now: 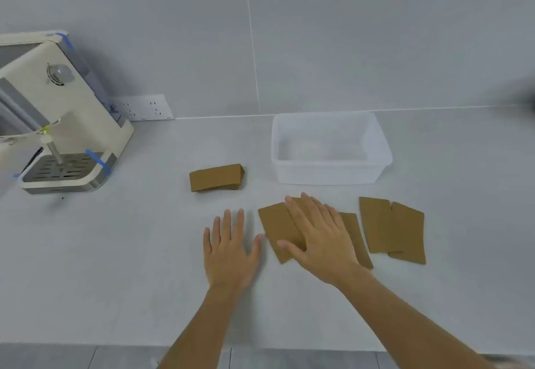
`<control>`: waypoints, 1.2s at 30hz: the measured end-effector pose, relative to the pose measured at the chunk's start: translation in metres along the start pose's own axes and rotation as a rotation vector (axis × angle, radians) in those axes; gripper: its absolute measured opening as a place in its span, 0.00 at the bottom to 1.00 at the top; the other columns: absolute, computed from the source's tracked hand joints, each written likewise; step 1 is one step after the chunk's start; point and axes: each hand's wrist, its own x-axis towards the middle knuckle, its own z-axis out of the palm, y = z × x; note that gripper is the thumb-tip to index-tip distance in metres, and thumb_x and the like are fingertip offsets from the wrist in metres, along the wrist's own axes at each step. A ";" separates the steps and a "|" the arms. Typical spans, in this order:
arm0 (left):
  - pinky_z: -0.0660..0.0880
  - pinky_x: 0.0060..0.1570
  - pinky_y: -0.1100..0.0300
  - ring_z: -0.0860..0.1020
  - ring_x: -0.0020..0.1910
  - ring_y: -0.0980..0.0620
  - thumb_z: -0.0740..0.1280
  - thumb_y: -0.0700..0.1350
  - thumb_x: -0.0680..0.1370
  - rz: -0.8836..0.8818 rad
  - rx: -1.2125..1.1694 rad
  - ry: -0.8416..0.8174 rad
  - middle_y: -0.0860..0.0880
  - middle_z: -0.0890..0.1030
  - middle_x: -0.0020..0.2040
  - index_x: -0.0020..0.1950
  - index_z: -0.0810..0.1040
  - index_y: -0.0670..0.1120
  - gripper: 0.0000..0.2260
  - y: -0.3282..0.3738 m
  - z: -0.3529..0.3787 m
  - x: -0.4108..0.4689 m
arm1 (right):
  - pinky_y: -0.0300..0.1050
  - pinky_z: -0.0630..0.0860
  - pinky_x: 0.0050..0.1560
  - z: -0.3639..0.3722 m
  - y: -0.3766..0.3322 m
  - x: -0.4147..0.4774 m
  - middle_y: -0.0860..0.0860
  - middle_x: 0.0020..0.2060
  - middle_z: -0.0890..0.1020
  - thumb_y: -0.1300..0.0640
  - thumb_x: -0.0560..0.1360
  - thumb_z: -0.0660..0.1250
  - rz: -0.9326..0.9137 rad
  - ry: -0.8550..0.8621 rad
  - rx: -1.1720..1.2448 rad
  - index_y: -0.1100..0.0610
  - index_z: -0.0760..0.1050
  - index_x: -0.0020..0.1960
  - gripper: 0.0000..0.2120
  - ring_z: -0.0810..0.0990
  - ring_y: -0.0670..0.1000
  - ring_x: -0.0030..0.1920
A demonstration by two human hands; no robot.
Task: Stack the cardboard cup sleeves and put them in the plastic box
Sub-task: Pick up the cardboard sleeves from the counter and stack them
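Head view, sleeves: flat brown cardboard cup sleeves lie on the pale tabletop (115, 253), all in front of the plastic box (331, 172) or off its front-left corner; none are inside it.
Stacked sleeves: a neat stack of sleeves (216, 177) sits left of the plastic box, just off its front-left corner, apart from the loose ones.
Loose sleeves: an overlapping group of sleeves (278, 229) lies directly in front of the plastic box; two more overlapping sleeves (390, 229) lie in front of its right end.
Right hand: the right hand (318, 238) is spread flat, palm down, pressing on the overlapping group, with fingers apart and pointing toward the plastic box; it grips nothing.
Left hand: the left hand (228, 250) lies flat and spread on bare tabletop, left of that group, its thumb tip just beside the nearest sleeve's edge; contact cannot be told.
Plastic box: translucent white, rectangular, lidless, standing near the wall with nothing visible inside.
Coffee machine: a cream coffee machine (58, 114) stands far left of the plastic box, with strips of blue tape on it.
Wall socket: a white wall socket (144, 108) sits on the wall between the coffee machine and the plastic box.
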 end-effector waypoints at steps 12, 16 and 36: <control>0.44 0.73 0.49 0.48 0.76 0.47 0.44 0.65 0.76 -0.015 0.082 -0.055 0.49 0.51 0.78 0.76 0.46 0.54 0.31 -0.009 0.009 0.000 | 0.53 0.57 0.71 0.037 -0.011 -0.006 0.56 0.71 0.67 0.33 0.72 0.53 0.063 -0.113 -0.022 0.55 0.53 0.74 0.38 0.63 0.55 0.71; 0.43 0.73 0.49 0.47 0.76 0.47 0.45 0.64 0.77 -0.019 0.069 -0.080 0.49 0.50 0.78 0.76 0.46 0.53 0.30 -0.008 0.005 0.001 | 0.54 0.64 0.67 0.042 -0.014 -0.009 0.58 0.68 0.71 0.37 0.73 0.58 0.073 -0.139 -0.060 0.58 0.63 0.69 0.33 0.68 0.57 0.69; 0.72 0.57 0.53 0.78 0.58 0.47 0.61 0.59 0.75 -0.615 -1.899 -0.383 0.44 0.80 0.58 0.62 0.73 0.43 0.24 0.027 -0.043 0.028 | 0.47 0.72 0.56 -0.020 -0.032 0.026 0.51 0.59 0.74 0.49 0.70 0.65 0.291 -0.221 0.602 0.53 0.66 0.66 0.25 0.73 0.51 0.58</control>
